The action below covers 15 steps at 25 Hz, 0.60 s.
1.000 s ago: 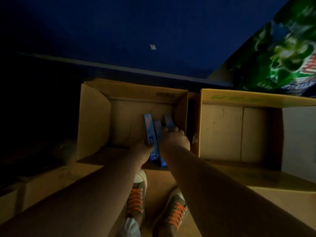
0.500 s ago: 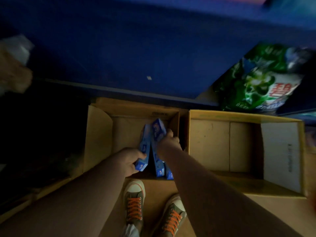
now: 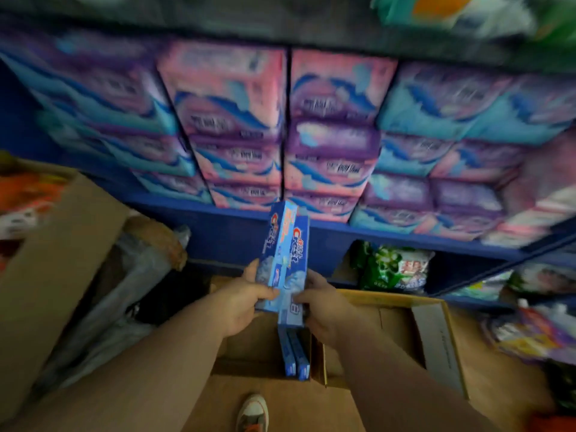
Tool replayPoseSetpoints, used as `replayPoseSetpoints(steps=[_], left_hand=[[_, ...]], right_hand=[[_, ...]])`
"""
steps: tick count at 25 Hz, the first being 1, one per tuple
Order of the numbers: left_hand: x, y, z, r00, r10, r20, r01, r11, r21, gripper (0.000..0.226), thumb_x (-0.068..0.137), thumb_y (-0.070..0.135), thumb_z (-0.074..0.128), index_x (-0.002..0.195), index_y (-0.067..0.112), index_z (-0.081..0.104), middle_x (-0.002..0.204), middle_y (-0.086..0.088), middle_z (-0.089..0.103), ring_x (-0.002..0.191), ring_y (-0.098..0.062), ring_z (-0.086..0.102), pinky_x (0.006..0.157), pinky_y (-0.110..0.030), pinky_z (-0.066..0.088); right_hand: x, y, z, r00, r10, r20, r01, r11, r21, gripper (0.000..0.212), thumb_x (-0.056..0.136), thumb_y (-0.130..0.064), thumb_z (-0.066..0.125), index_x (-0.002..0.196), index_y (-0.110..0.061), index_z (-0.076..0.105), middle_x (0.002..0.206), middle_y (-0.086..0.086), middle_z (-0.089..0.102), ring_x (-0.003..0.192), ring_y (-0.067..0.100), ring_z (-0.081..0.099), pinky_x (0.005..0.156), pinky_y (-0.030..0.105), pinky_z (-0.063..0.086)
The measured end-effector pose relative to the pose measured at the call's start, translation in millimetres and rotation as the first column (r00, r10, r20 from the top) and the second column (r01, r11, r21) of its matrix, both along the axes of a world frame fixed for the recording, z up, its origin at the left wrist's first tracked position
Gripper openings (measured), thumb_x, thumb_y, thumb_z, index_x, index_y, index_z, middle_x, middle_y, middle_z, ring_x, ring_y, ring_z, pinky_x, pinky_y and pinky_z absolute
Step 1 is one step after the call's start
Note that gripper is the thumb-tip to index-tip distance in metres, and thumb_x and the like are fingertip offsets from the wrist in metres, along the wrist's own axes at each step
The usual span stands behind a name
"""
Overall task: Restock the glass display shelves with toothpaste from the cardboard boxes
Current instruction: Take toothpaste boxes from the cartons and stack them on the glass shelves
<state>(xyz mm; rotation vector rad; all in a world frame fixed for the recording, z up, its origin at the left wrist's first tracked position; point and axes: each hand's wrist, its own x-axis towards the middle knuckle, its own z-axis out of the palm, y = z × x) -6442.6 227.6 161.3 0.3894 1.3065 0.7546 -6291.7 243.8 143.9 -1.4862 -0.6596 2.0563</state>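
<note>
**Two toothpaste cartons in hand, standing on end above the box**

I hold the toothpaste cartons between both hands, over the near right corner of the open cardboard box. My left hand grips the front carton at its lower end, fingers curled round its edge and thumb across its face. My right hand clamps the lower end of the carton behind it. The two cartons touch, face to back.

Their long axis runs nearly upright, leaning a little right. The bottom ends sit in my grip and the tops point away from me toward the blue shelf stacked with purple and pink packs. Both hands are equally near, so I judge either could lead the carry.

Two more cartons lie side by side along the box's right wall, directly below my hands. A second cardboard box stands just to its right. I can see no glass display shelf from here, so I cannot tell which way the cartons must travel.
</note>
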Motion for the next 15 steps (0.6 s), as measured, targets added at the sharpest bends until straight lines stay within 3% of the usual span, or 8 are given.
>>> replayPoseSetpoints(steps=[3,6,9,11,13,15], left_hand=[[9,-11,72,0.993,0.079,0.083,-0.093,0.979,0.179,0.029,0.097,0.016,0.048,0.120,0.033,0.052,0.109,-0.001,0.071,0.093,-0.019,0.069,0.070,-0.034,0.054],[16,-17,161,0.977,0.143,0.160,-0.188,0.929,0.319,0.026,0.101,0.020,0.039,0.116,0.033,0.055,0.097,0.004,0.074,0.079,-0.014,0.071,0.069,-0.033,0.053],[19,-25,259,0.979,0.097,0.178,-0.175,0.848,0.500,0.031,0.100,0.011,0.040,0.122,0.025,0.056,0.109,-0.004,0.071,0.092,-0.022,0.068,0.077,-0.039,0.053],[18,-27,317,0.979,0.097,0.181,-0.187,0.785,0.591,0.033,0.098,0.007,0.042,0.126,0.016,0.056,0.117,-0.012,0.067,0.097,-0.028,0.065,0.078,-0.041,0.053],[15,-28,365,0.974,0.100,0.203,-0.211,0.730,0.650,0.032,0.096,0.007,0.044,0.124,0.014,0.057,0.115,-0.014,0.068,0.090,-0.029,0.068,0.069,-0.040,0.055],[11,-26,413,0.971,0.106,0.215,-0.230,0.667,0.709,0.030,0.096,0.008,0.045,0.122,0.015,0.058,0.112,-0.014,0.070,0.086,-0.030,0.070,0.072,-0.046,0.056]], right_hand=[[5,-3,70,0.997,-0.044,-0.069,0.052,0.990,0.131,0.057,0.082,0.022,0.042,0.130,-0.008,0.046,0.122,0.020,0.061,0.105,0.037,0.063,0.090,0.054,0.052],[15,-5,168,0.992,-0.023,-0.124,0.059,0.953,0.297,0.052,0.081,0.024,0.040,0.124,-0.005,0.048,0.119,0.021,0.062,0.104,0.038,0.063,0.086,0.054,0.053],[21,-7,272,0.990,0.032,-0.139,0.038,0.880,0.474,0.054,0.084,0.020,0.040,0.124,-0.015,0.051,0.111,0.011,0.064,0.087,0.026,0.065,0.066,0.039,0.054],[21,-6,333,0.983,0.076,-0.168,0.037,0.810,0.586,0.052,0.087,0.017,0.042,0.126,-0.016,0.051,0.113,0.009,0.066,0.085,0.024,0.067,0.063,0.035,0.055],[16,-6,386,0.979,0.121,-0.165,0.024,0.734,0.679,0.041,0.094,0.008,0.045,0.126,-0.017,0.051,0.115,0.008,0.067,0.094,0.025,0.069,0.071,0.040,0.058],[5,-4,440,0.986,0.121,-0.112,0.009,0.641,0.767,0.033,0.097,-0.001,0.048,0.126,-0.017,0.051,0.115,0.007,0.067,0.101,0.027,0.068,0.084,0.047,0.056]])
